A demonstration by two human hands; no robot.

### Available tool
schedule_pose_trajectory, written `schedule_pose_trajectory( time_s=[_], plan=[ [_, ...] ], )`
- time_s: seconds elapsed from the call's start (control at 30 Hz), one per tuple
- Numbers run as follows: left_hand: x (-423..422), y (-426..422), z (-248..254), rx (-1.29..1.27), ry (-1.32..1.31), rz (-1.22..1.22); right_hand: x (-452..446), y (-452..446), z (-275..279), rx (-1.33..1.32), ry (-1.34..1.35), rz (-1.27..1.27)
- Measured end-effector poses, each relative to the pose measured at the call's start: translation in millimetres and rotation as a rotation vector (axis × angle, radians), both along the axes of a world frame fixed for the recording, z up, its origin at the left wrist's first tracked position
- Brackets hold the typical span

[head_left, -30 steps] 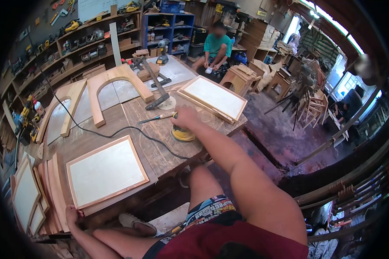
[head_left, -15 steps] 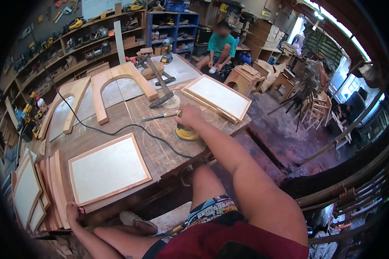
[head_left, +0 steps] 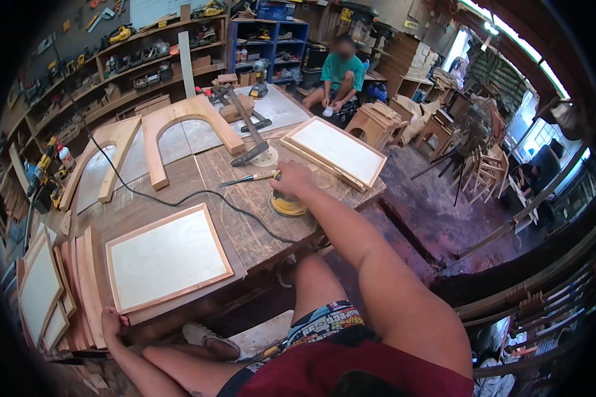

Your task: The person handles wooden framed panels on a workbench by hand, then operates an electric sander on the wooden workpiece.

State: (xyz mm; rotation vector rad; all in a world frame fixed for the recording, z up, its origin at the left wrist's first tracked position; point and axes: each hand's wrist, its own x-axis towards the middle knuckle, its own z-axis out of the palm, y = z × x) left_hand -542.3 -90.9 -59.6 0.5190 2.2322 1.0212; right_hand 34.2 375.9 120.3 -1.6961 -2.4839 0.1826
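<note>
The right hand has its fingers wrapped over the sander, near the table's edge. A chisel lies just beside them. Tabletop, crossed by a cord, stretches between them and the framed panel. The left hand's fingers curl narrow at its corner; their hold I cannot tell.
</note>
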Motion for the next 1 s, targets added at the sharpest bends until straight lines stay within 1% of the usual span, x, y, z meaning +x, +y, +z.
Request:
schedule_pose_trajectory(
  time_s=[0.1, 0.17, 0.37, 0.57, 1.0],
  plan=[
    [7, 2, 7, -0.035, -0.011, 0.037, 0, 0, -2, 0.053, 0.005, -0.01],
    [3, 0, 3, -0.003, -0.021, 0.032, 0, -3, 3, -0.008, 0.009, -0.01],
    [3, 1, 4, -0.012, -0.033, 0.044, -1, -6, 8, -0.032, 0.01, -0.014],
    [11, 3, 12, -0.006, -0.025, 0.053, -1, -6, 9, -0.026, 0.007, -0.015],
    [2, 1, 3, 0.0, -0.019, 0.043, -2, -4, 7, -0.038, 0.009, -0.013]
  ],
)
